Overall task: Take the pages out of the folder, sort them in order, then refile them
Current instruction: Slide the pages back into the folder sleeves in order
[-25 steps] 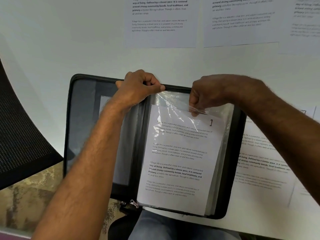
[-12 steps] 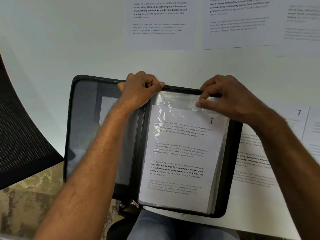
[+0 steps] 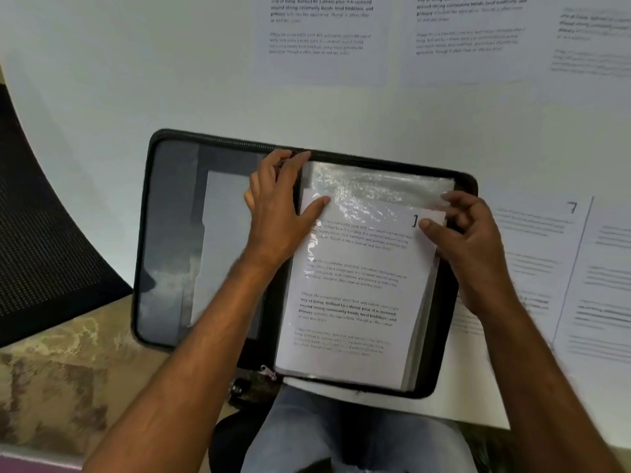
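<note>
Black mesh chair [image 3: 44, 240]: at my far left, beside the white worktop [image 3: 136, 80].

Black zip folder [image 3: 170, 233]: lies open on the worktop's near edge, partly overhanging my lap. Its left inner cover carries a grey pocket.

My left hand [image 3: 276, 213]: lies over the folder's spine, fingers fairly straight and reaching toward the top edge, thumb pressing the upper left corner of the clear plastic sleeve [image 3: 375, 189]. It presses rather than grips.

Page numbered 1 [image 3: 355, 285]: sits inside that sleeve on the folder's right half, printed side up, its top edge a little below the sleeve's mouth. More sleeves are stacked beneath it.

My right hand [image 3: 467, 240]: at the sleeve's upper right corner, fingers curled, thumb and fingertips pinching the sleeve's edge just beside the printed number.

Page numbered 7 [image 3: 546, 240]: flat on the worktop to the right of the folder, with another sheet [image 3: 611, 268] touching its right side.

Three printed sheets [image 3: 324, 39]: laid in a row along the far side of the worktop.
</note>
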`<state>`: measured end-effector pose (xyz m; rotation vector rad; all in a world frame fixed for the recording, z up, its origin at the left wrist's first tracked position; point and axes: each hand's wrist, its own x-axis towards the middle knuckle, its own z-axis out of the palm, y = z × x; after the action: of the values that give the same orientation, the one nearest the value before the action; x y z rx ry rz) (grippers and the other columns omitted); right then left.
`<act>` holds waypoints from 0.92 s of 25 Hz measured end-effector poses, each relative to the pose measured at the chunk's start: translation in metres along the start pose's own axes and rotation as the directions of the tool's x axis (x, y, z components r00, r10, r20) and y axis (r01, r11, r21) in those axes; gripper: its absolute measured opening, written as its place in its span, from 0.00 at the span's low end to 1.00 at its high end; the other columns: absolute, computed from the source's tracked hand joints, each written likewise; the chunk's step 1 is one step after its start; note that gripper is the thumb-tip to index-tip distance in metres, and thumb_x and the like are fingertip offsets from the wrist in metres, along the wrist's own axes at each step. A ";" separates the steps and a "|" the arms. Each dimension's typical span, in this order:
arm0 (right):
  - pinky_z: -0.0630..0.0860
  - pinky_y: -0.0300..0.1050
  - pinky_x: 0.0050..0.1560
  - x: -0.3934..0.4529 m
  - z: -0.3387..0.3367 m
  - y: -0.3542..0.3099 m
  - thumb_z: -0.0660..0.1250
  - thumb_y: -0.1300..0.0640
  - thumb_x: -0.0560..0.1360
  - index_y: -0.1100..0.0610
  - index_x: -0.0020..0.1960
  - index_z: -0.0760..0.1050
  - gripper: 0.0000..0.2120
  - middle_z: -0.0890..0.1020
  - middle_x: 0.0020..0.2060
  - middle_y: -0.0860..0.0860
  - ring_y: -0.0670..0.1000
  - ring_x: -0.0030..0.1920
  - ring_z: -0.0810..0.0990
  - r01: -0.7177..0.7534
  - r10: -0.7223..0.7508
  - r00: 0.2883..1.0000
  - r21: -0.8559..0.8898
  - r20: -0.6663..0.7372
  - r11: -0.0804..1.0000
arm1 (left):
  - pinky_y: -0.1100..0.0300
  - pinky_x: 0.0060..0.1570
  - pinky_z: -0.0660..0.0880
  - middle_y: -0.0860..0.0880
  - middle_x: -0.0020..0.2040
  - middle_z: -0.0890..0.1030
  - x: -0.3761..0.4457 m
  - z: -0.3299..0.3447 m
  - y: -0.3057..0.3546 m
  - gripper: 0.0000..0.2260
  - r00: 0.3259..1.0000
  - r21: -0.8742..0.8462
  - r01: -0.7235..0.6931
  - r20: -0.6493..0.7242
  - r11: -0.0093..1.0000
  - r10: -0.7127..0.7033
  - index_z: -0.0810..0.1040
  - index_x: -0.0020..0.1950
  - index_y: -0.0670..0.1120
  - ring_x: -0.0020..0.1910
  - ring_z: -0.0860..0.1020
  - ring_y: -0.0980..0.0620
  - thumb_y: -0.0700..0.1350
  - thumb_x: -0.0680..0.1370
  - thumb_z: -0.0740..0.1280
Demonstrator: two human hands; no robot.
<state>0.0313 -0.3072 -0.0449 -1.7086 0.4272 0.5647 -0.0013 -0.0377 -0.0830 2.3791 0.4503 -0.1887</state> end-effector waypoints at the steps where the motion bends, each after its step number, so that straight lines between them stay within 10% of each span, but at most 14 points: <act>1: 0.83 0.39 0.47 -0.007 0.001 0.007 0.72 0.60 0.78 0.50 0.67 0.73 0.20 0.86 0.57 0.47 0.47 0.54 0.86 -0.015 0.015 1.000 -0.006 0.013 1.000 | 0.50 0.73 0.60 0.49 0.76 0.64 -0.010 0.003 -0.002 0.31 1.000 -0.038 0.026 -0.011 0.999 -0.027 0.69 0.77 0.54 0.74 0.61 0.53 0.55 0.77 0.75; 7: 0.78 0.31 0.38 -0.041 0.015 -0.002 0.66 0.51 0.82 0.48 0.51 0.83 0.07 0.88 0.45 0.43 0.42 0.43 0.87 -0.104 0.132 0.975 -0.156 0.180 0.982 | 0.74 0.68 0.66 0.53 0.74 0.69 -0.058 0.002 -0.001 0.23 0.994 -0.298 0.102 -0.003 0.949 -0.108 0.72 0.76 0.49 0.72 0.69 0.60 0.47 0.81 0.72; 12: 0.71 0.25 0.36 -0.059 0.046 -0.044 0.58 0.56 0.84 0.45 0.22 0.79 0.32 0.79 0.23 0.40 0.35 0.28 0.79 -0.086 0.113 0.927 -0.090 0.358 0.992 | 0.56 0.65 0.78 0.56 0.64 0.81 -0.066 -0.023 0.007 0.16 0.958 -0.519 0.288 0.159 0.805 -0.240 0.77 0.71 0.52 0.62 0.79 0.61 0.48 0.83 0.68; 18: 0.66 0.52 0.76 -0.063 0.118 -0.035 0.59 0.30 0.78 0.40 0.59 0.85 0.23 0.84 0.62 0.43 0.46 0.70 0.77 -0.065 -0.037 0.822 0.159 0.569 0.985 | 0.60 0.54 0.79 0.52 0.56 0.87 -0.056 -0.082 -0.002 0.22 0.879 -0.618 0.477 0.323 0.625 -0.351 0.79 0.68 0.48 0.53 0.85 0.56 0.60 0.87 0.54; 21: 0.55 0.44 0.80 -0.068 0.151 -0.023 0.49 0.33 0.81 0.45 0.75 0.73 0.30 0.71 0.76 0.41 0.39 0.78 0.63 0.117 -0.093 0.731 0.010 0.676 0.993 | 0.67 0.38 0.77 0.55 0.51 0.88 -0.048 -0.116 -0.009 0.32 0.805 -0.737 0.558 0.370 0.381 -0.464 0.86 0.44 0.52 0.34 0.82 0.62 0.61 0.87 0.45; 23: 0.57 0.37 0.79 -0.068 0.167 -0.017 0.52 0.34 0.80 0.44 0.78 0.69 0.30 0.67 0.78 0.39 0.36 0.78 0.60 0.149 -0.077 0.725 -0.048 0.684 0.988 | 0.66 0.35 0.76 0.59 0.48 0.88 -0.048 -0.137 -0.020 0.29 0.777 -0.724 0.567 0.310 0.393 -0.549 0.83 0.48 0.55 0.30 0.82 0.62 0.64 0.86 0.45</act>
<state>-0.0374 -0.1416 -0.0182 -1.4722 -0.2458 1.0838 -0.0513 0.0548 0.0186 1.2496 1.0815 -0.2493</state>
